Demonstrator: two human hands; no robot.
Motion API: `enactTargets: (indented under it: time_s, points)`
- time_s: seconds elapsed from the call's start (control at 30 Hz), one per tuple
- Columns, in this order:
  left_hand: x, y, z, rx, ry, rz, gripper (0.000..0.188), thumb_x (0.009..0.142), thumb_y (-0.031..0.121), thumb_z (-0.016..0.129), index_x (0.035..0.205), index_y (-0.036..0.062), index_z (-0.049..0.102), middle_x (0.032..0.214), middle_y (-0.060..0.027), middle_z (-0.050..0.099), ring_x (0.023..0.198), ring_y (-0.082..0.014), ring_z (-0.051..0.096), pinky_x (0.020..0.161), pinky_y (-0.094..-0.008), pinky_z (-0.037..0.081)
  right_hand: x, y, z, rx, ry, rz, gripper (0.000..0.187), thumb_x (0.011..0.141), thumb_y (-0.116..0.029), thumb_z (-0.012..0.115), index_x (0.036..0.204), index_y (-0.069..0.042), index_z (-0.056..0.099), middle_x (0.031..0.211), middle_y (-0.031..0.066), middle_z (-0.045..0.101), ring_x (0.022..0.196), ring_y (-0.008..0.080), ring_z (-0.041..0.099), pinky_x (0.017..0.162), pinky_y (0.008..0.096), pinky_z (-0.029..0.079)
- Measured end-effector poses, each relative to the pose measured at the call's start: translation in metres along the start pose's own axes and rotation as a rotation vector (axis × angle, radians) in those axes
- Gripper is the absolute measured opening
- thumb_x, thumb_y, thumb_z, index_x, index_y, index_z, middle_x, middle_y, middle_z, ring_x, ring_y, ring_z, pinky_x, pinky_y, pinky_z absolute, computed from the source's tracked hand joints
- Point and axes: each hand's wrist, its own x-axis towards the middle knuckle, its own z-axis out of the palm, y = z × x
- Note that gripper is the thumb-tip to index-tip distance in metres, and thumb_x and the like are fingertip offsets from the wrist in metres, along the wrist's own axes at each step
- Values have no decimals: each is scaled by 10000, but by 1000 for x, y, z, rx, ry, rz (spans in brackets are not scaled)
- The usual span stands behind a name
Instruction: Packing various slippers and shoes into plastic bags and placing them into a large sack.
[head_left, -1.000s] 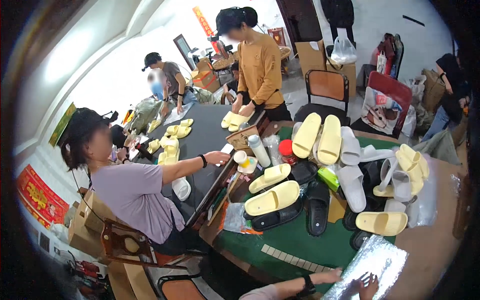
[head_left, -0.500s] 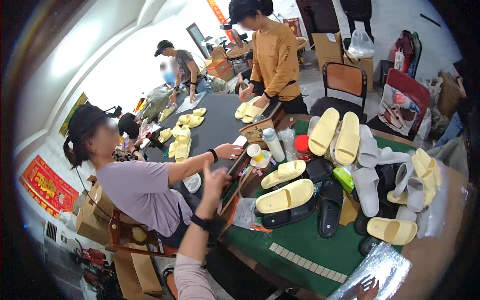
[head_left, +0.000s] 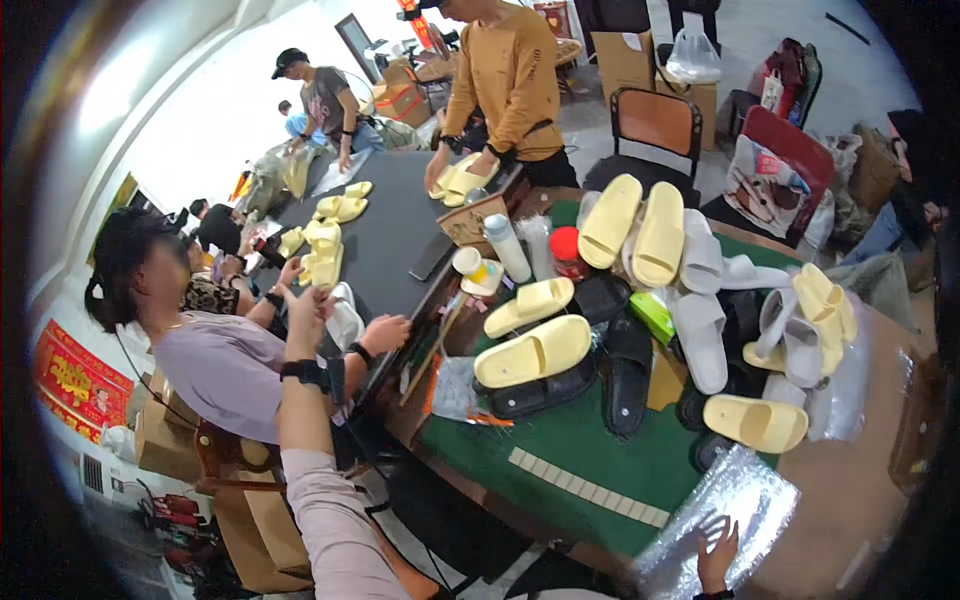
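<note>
My left hand (head_left: 306, 312) is raised above the near edge of the dark table, fingers apart and nothing seen in them. It is close to the hands of a person in a lilac top. A white slipper (head_left: 344, 318) lies just past it. At the lower right, my right hand (head_left: 717, 556) is open, fingers spread over a shiny, clear plastic wrap (head_left: 730, 505) on the green-topped table. Above that wrap lies a pale yellow slipper (head_left: 756, 424). More yellow slippers, black slippers (head_left: 626, 375) and grey slippers (head_left: 703, 340) are heaped across the table.
Beside the heap stand a white bottle (head_left: 508, 248), a red-lidded jar (head_left: 567, 253) and a small box (head_left: 473, 219). A phone (head_left: 432, 257) rests on the dark table (head_left: 385, 215). A person in a mustard top handles yellow slippers there. Chairs (head_left: 655, 130) stand behind.
The view has shifted. My left hand has moved left and turned upward. The lilac-topped person has drawn their outstretched arm back. My right hand remains at the plastic wrap.
</note>
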Motion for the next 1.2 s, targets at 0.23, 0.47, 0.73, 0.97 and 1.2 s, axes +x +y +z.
enactTargets:
  time_s: [0.23,0.47,0.73,0.97,1.2]
  points:
    - [-41,-15,9,223,-106,66,620,849,105,520,1391,139,222,851,-82,576,628,-151,558,503,-252,457,-1,-12,-13,47,-51,37,739,757,-293,645,1363,-43,303,1348,312,291,1222,445,315,994,503,266]
    - [-206,-113,71,158,-581,-144,322,848,172,556,1137,32,541,871,-4,559,729,-89,502,615,-226,407,9,-27,-19,44,-2,-107,625,809,-312,605,1320,-46,365,1277,284,375,1175,422,362,968,508,279]
    - [-283,-243,112,443,-472,-444,537,834,259,635,1266,19,424,1083,-39,538,933,-141,525,789,-289,420,13,-20,6,-28,-48,-128,531,772,-280,625,1223,-53,460,1200,180,485,1056,366,477,873,466,398]
    - [-181,-278,134,172,12,-58,963,730,310,739,1395,-38,135,1410,-231,256,1296,-303,273,1051,-372,261,7,-24,25,-137,-4,-153,527,773,-282,611,1225,-59,456,1220,160,449,1083,334,460,831,451,440]
    - [-161,-282,134,-383,-350,-534,344,789,21,586,1111,-25,474,1046,-130,568,954,-248,564,763,-345,510,14,-33,21,-181,-76,-128,558,763,-292,618,1230,-39,446,1240,176,455,1113,334,469,837,447,451]
